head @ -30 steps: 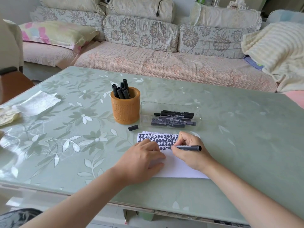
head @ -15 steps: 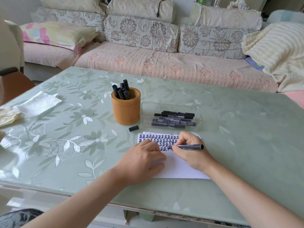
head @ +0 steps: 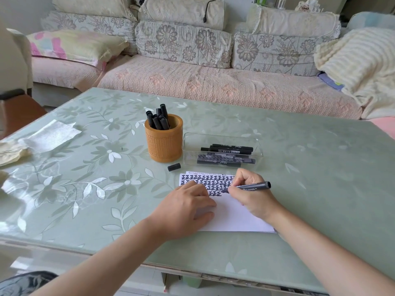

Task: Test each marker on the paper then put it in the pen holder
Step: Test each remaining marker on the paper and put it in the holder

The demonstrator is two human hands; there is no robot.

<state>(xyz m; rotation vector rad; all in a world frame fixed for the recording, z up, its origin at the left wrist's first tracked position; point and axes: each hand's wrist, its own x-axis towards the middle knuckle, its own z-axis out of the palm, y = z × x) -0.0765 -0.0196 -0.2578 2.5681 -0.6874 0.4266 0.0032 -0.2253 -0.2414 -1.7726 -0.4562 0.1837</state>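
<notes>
Head view: the right hand (head: 250,195) pinches a black marker (head: 248,186), tip at nine o'clock on the paper (head: 233,216), while the left hand (head: 183,212) lies flat, fingers loosely spread, pinning the sheet.

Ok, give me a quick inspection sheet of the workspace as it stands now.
Surface: table, green floral cover.
Job's things: paper, rows of marks at its top; pen holder with several markers; clear tray with more; loose cap.
Clutter: tissue at left.
Grippers: left hand flat on paper; right hand writing with marker.
Cables: nothing seen on the table.
Surroundings: sofa behind.
</notes>
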